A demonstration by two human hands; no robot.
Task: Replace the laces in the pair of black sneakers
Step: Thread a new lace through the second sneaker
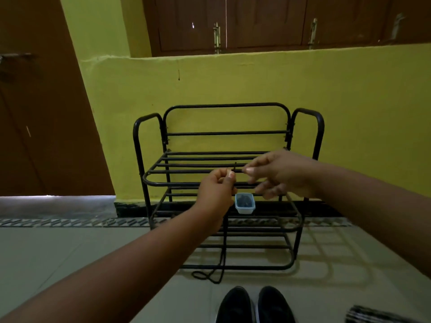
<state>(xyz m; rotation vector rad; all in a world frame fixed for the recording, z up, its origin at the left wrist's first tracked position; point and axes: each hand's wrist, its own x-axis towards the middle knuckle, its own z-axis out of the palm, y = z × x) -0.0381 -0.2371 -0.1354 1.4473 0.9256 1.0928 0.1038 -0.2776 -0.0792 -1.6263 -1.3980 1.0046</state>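
Two black sneakers (254, 306) stand side by side on the floor at the bottom edge, toes pointing away from me. My left hand (215, 190) and my right hand (282, 174) are raised in front of the rack's top shelf. Both pinch the top end of a black lace (224, 248) between thumb and forefinger, close together. From the left hand the lace hangs straight down and ends in loops on the tiles in front of the rack.
A black metal shoe rack (224, 183) stands against the yellow wall. A small white plastic tub (245, 202) with dark contents sits on its middle shelf. A striped mat's corner (382, 315) shows at the bottom right. A brown door is at the left.
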